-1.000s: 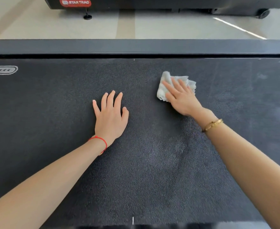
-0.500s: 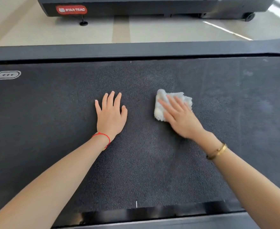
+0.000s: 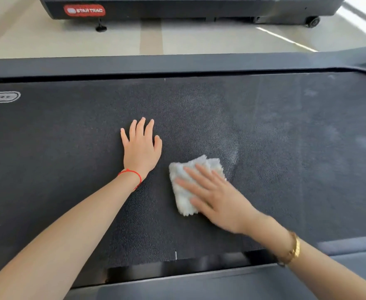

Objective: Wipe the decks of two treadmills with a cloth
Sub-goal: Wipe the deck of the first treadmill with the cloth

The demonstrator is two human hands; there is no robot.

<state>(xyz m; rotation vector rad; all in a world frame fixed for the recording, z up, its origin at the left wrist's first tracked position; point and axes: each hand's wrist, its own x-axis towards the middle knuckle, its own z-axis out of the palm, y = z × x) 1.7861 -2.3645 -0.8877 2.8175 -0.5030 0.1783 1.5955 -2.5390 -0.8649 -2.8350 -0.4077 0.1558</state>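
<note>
A dark textured treadmill deck (image 3: 69, 169) fills most of the view. A white fluffy cloth (image 3: 183, 191) lies on it right of centre. My right hand (image 3: 216, 198) presses flat on the cloth with straight fingers spread. My left hand (image 3: 142, 148) rests flat on the belt just left of the cloth, fingers straight, a red string on the wrist. A pale wiped streak shows on the belt beyond the cloth. A second treadmill (image 3: 177, 7) with a red STAR TRAC label stands across the floor at the top.
Grey side rails run along the far edge (image 3: 177, 63) and near edge (image 3: 199, 284) of the deck. A strip of pale floor (image 3: 69, 40) separates the two treadmills. A white oval logo (image 3: 1, 97) marks the belt at the left.
My right hand has dragged the cloth toward me and slightly left across the belt. My left hand has stayed planted in place.
</note>
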